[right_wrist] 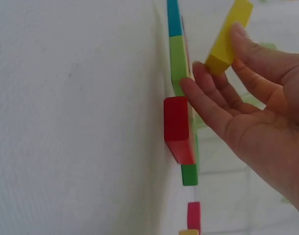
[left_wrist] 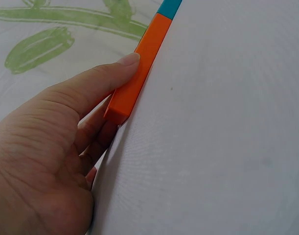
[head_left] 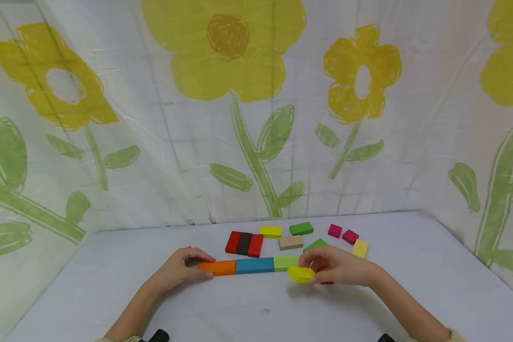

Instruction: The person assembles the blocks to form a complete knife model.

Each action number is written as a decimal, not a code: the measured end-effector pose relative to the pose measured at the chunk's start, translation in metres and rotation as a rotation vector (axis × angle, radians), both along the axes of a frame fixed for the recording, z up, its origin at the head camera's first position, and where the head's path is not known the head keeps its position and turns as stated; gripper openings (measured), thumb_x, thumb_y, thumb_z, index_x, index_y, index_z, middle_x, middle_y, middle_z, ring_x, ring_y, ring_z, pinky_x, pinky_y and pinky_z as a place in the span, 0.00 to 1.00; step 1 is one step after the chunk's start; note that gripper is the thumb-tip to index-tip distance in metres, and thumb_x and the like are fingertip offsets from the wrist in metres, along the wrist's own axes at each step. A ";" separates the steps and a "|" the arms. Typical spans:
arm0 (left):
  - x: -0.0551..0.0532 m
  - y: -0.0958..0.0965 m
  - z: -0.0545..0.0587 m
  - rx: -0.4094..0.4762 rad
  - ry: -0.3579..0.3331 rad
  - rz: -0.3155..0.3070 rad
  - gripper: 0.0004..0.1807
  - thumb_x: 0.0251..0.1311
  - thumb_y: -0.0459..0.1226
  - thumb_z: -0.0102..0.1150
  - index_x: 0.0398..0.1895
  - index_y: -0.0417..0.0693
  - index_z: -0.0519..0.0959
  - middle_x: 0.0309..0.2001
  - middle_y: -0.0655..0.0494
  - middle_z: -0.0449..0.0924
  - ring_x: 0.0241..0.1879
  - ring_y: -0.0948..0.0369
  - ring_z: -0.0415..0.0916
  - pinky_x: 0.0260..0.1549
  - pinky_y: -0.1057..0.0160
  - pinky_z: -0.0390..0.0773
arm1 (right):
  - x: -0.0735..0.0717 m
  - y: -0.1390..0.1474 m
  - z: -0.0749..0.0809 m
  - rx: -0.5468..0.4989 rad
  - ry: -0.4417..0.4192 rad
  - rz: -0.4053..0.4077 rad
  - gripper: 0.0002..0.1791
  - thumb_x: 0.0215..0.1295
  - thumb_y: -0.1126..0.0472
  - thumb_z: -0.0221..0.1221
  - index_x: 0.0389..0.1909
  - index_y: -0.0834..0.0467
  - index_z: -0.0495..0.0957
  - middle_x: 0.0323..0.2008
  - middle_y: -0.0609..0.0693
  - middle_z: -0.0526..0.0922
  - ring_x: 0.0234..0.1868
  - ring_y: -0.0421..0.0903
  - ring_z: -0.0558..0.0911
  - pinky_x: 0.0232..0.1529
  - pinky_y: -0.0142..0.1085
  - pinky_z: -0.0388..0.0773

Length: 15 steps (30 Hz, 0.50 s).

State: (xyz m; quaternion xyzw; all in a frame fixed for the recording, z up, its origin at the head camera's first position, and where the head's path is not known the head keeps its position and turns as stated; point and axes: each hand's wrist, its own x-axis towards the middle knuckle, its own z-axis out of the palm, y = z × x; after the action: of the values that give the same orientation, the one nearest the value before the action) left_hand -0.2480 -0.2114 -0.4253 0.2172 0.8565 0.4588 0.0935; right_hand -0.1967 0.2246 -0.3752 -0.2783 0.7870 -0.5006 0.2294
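An orange block, a blue block and a light green block lie end to end in a row on the table. At the row's left end, my left hand pinches the orange block, its thumb along one side and fingers at the other. My right hand holds a bright yellow block between thumb and fingers, raised above the table by the light green end. A red block sits below the right hand, mostly hidden by it in the head view.
Behind the row, two red blocks flank a dark brown block. Near them lie another yellow block, a plain wooden block, green blocks, two crimson blocks and a pale yellow block. A flowered curtain rises behind the table.
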 end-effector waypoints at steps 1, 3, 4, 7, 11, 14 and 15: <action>0.000 0.000 0.000 0.000 0.002 -0.001 0.16 0.59 0.39 0.76 0.50 0.48 0.90 0.49 0.53 0.87 0.53 0.52 0.73 0.55 0.50 0.72 | 0.000 -0.001 -0.001 0.005 -0.001 0.001 0.16 0.72 0.66 0.65 0.57 0.64 0.78 0.52 0.54 0.80 0.48 0.53 0.79 0.43 0.30 0.83; 0.000 0.001 0.000 -0.002 0.004 0.000 0.16 0.59 0.39 0.76 0.50 0.48 0.90 0.48 0.53 0.87 0.53 0.52 0.73 0.55 0.50 0.72 | 0.000 -0.001 -0.001 0.025 0.009 0.002 0.16 0.71 0.66 0.66 0.57 0.63 0.78 0.52 0.53 0.80 0.48 0.53 0.79 0.43 0.30 0.82; 0.000 0.001 0.000 -0.005 0.006 0.002 0.16 0.59 0.39 0.76 0.50 0.48 0.90 0.48 0.53 0.87 0.53 0.52 0.73 0.55 0.50 0.72 | 0.000 0.000 -0.002 0.037 0.016 0.001 0.16 0.71 0.66 0.66 0.57 0.63 0.78 0.52 0.53 0.80 0.48 0.53 0.79 0.44 0.29 0.82; 0.000 0.001 0.001 -0.014 0.004 0.011 0.15 0.59 0.39 0.76 0.50 0.49 0.90 0.48 0.54 0.86 0.53 0.53 0.73 0.55 0.50 0.72 | -0.002 0.006 -0.003 0.070 0.056 -0.010 0.16 0.71 0.66 0.67 0.56 0.62 0.79 0.52 0.52 0.81 0.49 0.52 0.79 0.46 0.29 0.82; 0.001 0.001 0.001 -0.020 0.000 0.018 0.15 0.59 0.39 0.76 0.50 0.49 0.90 0.48 0.54 0.86 0.53 0.53 0.73 0.55 0.51 0.72 | -0.006 0.017 -0.004 0.076 0.107 -0.044 0.15 0.71 0.66 0.66 0.55 0.63 0.80 0.51 0.54 0.82 0.47 0.51 0.79 0.47 0.29 0.82; 0.001 0.001 0.002 -0.019 -0.001 0.016 0.15 0.59 0.39 0.76 0.50 0.49 0.90 0.48 0.54 0.86 0.53 0.53 0.73 0.55 0.51 0.72 | -0.009 0.023 -0.006 0.074 0.142 -0.078 0.14 0.70 0.66 0.67 0.54 0.63 0.80 0.51 0.54 0.82 0.46 0.49 0.79 0.47 0.29 0.81; 0.001 0.001 0.002 -0.019 -0.001 0.015 0.15 0.59 0.39 0.76 0.50 0.49 0.90 0.48 0.54 0.86 0.53 0.53 0.73 0.55 0.51 0.72 | -0.009 0.024 -0.007 0.074 0.155 -0.087 0.14 0.70 0.66 0.67 0.54 0.63 0.80 0.51 0.54 0.83 0.45 0.47 0.79 0.47 0.29 0.81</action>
State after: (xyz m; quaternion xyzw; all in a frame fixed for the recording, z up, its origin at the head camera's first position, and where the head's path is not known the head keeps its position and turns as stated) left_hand -0.2467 -0.2099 -0.4236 0.2096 0.8625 0.4513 0.0924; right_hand -0.2055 0.2485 -0.3820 -0.2733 0.8315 -0.4578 0.1560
